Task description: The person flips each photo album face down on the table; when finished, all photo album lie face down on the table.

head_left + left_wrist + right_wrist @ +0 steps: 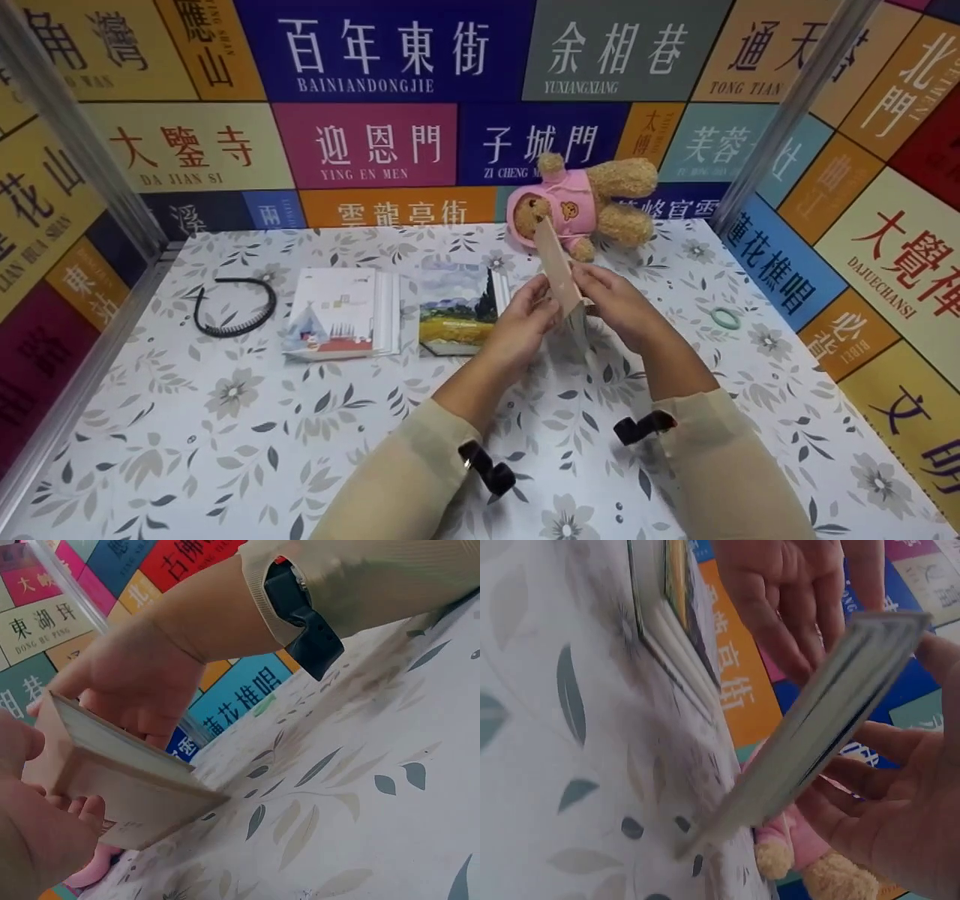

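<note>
A thin book with a pale beige cover [556,262] stands on end between both hands, its lower edge close over the table. My left hand [529,319] grips it along the left side, thumb and curled fingers at the spine in the left wrist view. From the other side my right hand [615,304] holds the book, fingers along a cover and thumb near the top corner in the right wrist view. The page edges [810,720] face the right wrist camera, with the pages closed together. Just behind the book lies a teddy bear [577,206] in a pink hooded top.
Left of the hands, a book with a painted landscape cover [454,311] lies on the floral tablecloth [225,442]. Farther left are a white book with a tent picture [330,315] and a black toothed headband [235,330]. A green ring [725,318] lies at right. Printed panels [390,52] enclose the table.
</note>
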The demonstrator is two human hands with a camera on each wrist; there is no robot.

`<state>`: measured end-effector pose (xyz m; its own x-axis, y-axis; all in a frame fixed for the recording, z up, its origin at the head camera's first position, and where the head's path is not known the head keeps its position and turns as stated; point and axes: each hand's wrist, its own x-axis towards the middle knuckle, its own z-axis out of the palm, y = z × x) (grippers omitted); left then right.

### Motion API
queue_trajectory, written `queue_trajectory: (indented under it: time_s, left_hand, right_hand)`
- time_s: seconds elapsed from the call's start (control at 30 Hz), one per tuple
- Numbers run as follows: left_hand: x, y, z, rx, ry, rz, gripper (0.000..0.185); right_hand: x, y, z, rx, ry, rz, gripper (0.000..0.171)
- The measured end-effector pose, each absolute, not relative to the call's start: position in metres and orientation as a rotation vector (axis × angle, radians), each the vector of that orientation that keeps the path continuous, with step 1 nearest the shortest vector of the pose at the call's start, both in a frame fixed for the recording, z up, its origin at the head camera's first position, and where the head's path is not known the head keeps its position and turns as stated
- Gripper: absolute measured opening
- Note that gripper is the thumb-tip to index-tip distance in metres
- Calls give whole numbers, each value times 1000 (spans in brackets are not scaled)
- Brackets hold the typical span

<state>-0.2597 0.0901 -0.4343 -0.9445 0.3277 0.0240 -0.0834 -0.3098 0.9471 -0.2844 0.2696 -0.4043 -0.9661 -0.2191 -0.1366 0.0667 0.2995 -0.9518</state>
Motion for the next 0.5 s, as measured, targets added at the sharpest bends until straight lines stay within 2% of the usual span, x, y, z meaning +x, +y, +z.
queue_trajectory:
  time_s: [0.17,0.37,0.5]
  left_hand:
    - [-258,88,-435,354,1703,2279,53]
    - [-260,88,-444,347,1734,2227,51]
    - [-260,88,-447,381,1742,2201,52]
  right_hand:
    - [-283,266,-401,-83,2253,-1818,71]
    - [-286,273,-406,-103,2304,-1903,54]
    - [-288,277,-408,-97,2279,-1986,51]
